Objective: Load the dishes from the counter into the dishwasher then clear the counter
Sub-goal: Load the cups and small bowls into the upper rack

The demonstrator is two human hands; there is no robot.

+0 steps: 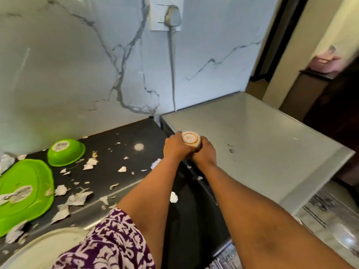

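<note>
Gripping an upturned white cup [191, 140] between them, the left hand [174, 149] and right hand [206, 153] curl round its sides; a green bowl [66, 152] lies inverted well left of the left hand.

Both arms reach forward, left hand [174, 148] and right hand [205, 153] clasping a cup [190, 140].

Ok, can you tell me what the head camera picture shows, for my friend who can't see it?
The left hand and right hand grip a small white cup, base toward the camera, by the edge of a silver appliance top. On the dark counter to the left lie an upside-down green bowl, a green plate and many torn white scraps.
</note>
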